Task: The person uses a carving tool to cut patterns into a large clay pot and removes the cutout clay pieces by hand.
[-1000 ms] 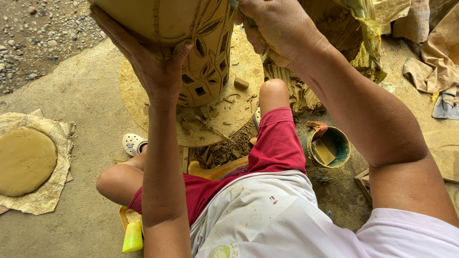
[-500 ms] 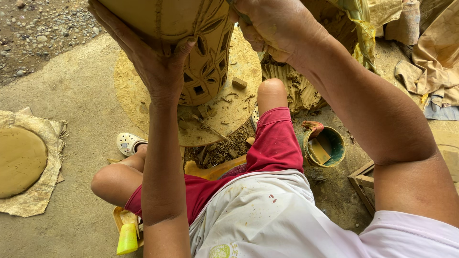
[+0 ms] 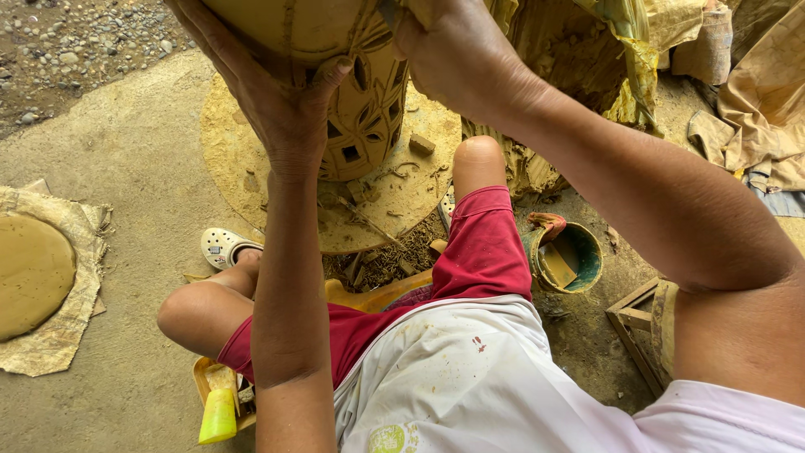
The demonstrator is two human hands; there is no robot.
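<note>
Both hands on a tall clay vessel (image 3: 335,84) with cut-out openings. Left hand (image 3: 277,92) spread flat against its near wall, fingers splayed, thumb hooked to the right. Right hand (image 3: 457,59) curled at the upper right edge; what its fingers pinch cannot be told. Vessel stands upright, long axis vertical, directly ahead between the hands, on a round clay-caked disc (image 3: 243,159). Outward: clay scraps, green bucket (image 3: 566,256) by the right knee, flat clay slab (image 3: 29,273) on sacking far left.
</note>
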